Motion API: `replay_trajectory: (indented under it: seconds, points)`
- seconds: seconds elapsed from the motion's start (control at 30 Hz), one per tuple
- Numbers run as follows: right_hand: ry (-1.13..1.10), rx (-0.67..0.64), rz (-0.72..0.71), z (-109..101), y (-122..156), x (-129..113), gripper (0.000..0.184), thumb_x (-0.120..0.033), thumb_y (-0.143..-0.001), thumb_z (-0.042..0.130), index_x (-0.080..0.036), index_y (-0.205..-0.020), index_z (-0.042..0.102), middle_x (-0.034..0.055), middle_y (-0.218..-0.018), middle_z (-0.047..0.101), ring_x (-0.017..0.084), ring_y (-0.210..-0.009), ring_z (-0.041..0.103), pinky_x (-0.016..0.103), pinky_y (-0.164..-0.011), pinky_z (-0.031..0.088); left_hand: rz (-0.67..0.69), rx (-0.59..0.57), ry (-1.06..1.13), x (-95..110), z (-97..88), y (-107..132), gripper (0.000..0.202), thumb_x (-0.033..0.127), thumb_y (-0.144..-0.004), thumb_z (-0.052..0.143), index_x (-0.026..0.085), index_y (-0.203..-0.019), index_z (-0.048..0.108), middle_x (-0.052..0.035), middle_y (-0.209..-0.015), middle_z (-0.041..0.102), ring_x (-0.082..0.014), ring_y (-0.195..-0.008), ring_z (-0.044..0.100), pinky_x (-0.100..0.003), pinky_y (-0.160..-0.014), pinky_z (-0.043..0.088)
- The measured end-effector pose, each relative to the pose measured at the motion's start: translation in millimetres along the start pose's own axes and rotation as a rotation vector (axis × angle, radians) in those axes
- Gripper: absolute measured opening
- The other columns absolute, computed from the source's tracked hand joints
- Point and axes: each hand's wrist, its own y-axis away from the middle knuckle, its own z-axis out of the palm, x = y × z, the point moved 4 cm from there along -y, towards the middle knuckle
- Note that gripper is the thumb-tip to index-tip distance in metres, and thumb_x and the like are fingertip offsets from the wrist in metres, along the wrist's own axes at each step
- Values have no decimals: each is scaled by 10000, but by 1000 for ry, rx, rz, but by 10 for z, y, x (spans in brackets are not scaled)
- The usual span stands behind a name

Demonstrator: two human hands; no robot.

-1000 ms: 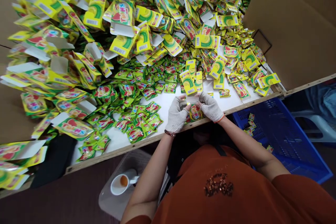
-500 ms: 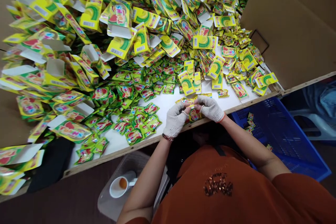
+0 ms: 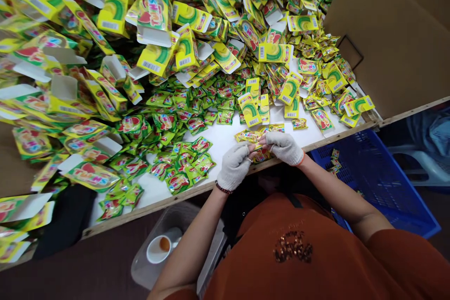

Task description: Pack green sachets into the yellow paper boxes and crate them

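Observation:
My left hand (image 3: pixel 235 166), in a white knitted glove with bare fingertips, is closed in a pinch near the table's front edge. Facing it, my right hand (image 3: pixel 283 147) wears a matching glove and pinches too. Between the two sets of fingertips is a small yellow pack (image 3: pixel 259 146), mostly hidden, so I cannot tell a box from a sachet. Yellow candy sachets (image 3: pixel 248 135) lie just behind my fingers. Beyond those stand several small yellow cartons (image 3: pixel 250 110) with green print and barcodes. Loose green sachets (image 3: pixel 190 161) with red watermelon pictures lie to the left.
A large heap of open yellow cartons (image 3: pixel 154 14) covers the back and left of the white table (image 3: pixel 225 140). Brown cardboard (image 3: pixel 390 37) walls the right side. Below the edge are a blue crate (image 3: pixel 379 173) and a clear bin holding a white mug (image 3: pixel 158 249).
The fingertips have shifted slightly around the yellow pack, and my left hand sits a little lower. More of the yellow sachets behind them shows. The view has turned slightly.

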Motion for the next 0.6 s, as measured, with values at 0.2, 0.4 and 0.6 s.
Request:
replay_trajectory:
  seconds: [0.2, 0.4, 0.6]
  points:
    - [-71, 86, 75, 167, 37, 109, 172, -292, -843, 604, -205, -931, 724, 43, -876, 689, 180, -842, 618, 346, -838, 510, -137, 32, 66, -105, 112, 59, 189, 309, -872, 615, 191, -999, 690, -75, -987, 730, -193, -921, 691, -363, -854, 577]
    - [-707, 417, 376, -283, 153, 222, 344, -574, -788, 661, -241, -859, 611, -35, -700, 591, 118, -601, 521, 258, -587, 449, -386, 145, 169, -198, -32, -112, 322, 416, -860, 605, 168, -1065, 610, -85, -1006, 712, -194, -884, 681, -342, -802, 560]
    - [-803, 309, 468, -623, 267, 150, 514, -748, -808, 532, -234, -787, 532, -71, -515, 463, 92, -408, 392, 235, -436, 328, -333, -71, -333, -287, -55, -351, 192, 313, -869, 532, 194, -939, 666, -71, -961, 690, -234, -944, 632, -365, -870, 493]
